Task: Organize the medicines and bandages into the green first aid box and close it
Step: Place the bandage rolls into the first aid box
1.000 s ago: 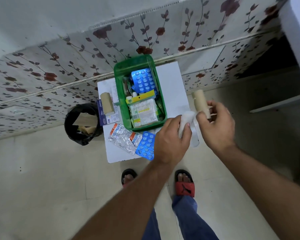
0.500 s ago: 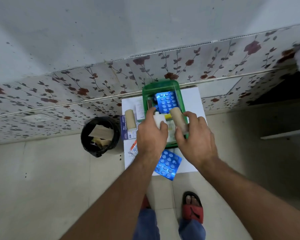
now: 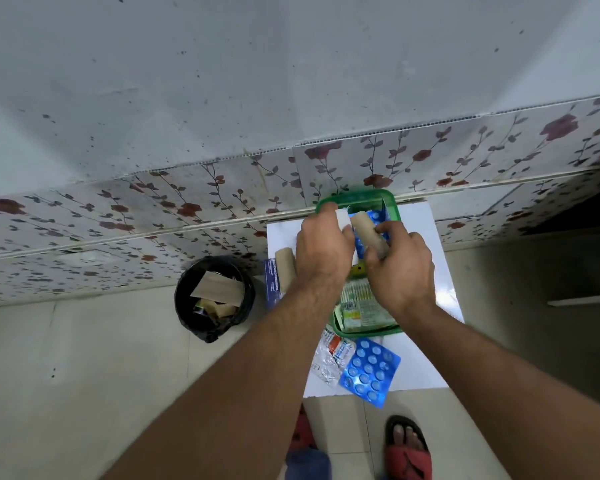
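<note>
The green first aid box [image 3: 392, 206] stands open on a small white table [image 3: 430, 237], partly filled with blister packs and a printed packet [image 3: 364, 311]. My left hand [image 3: 323, 247] holds a white gauze piece [image 3: 342, 216] over the box's far end. My right hand [image 3: 400, 268] grips a tan bandage roll [image 3: 368, 233] over the box, just right of the gauze. Another tan roll [image 3: 286, 271] lies on a blue-edged carton [image 3: 270, 282] left of the box. A blue blister pack [image 3: 369, 370] and silver strips [image 3: 331, 358] lie on the table's near side.
A black bin [image 3: 215, 299] with cardboard scraps stands on the floor left of the table. A flowered tiled wall [image 3: 153, 209] runs right behind the table. My feet in red sandals [image 3: 409, 452] are on the floor tiles below.
Both hands carried the gauze and the bandage roll from the table's right side over the box, then further toward its far end. The camera tilted up toward the wall.
</note>
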